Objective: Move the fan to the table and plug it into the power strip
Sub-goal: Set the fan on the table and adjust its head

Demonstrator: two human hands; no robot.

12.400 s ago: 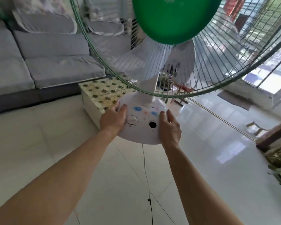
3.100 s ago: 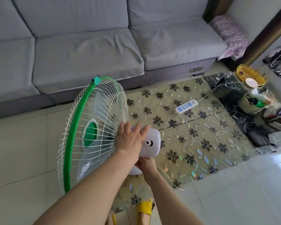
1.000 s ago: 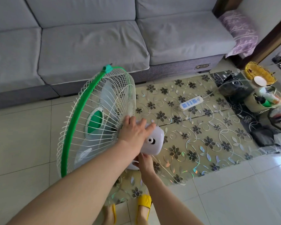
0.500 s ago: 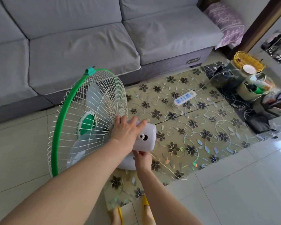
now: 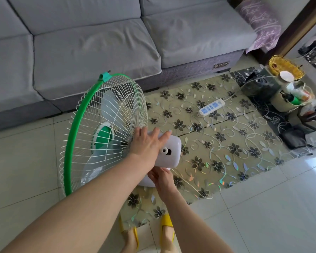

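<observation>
The fan (image 5: pixel 102 132) has a white wire cage with a green rim, a green hub and a white motor housing. It stands at the near left corner of the low table (image 5: pixel 226 143), which has a flower-patterned top. My left hand (image 5: pixel 148 141) lies flat on top of the motor housing. My right hand (image 5: pixel 161 178) grips the fan's white base below the housing. The fan's thin white cord (image 5: pixel 190 185) trails over the table near my right wrist. A white power strip (image 5: pixel 211 107) with blue sockets lies on the far side of the table, its own cable running right.
A grey sofa (image 5: pixel 98 39) runs along the far side, with a purple cloth (image 5: pixel 261 22) at its right end. At the table's right end stand a yellow basket (image 5: pixel 285 67), a tub of bottles (image 5: pixel 292 97) and dark clutter. My feet in yellow slippers (image 5: pixel 166 221) are on the white tiles.
Over the last second the fan has stayed at the table's near left corner with both hands in the same hold. Its cord now shows on the table. The camera has shifted slightly.
</observation>
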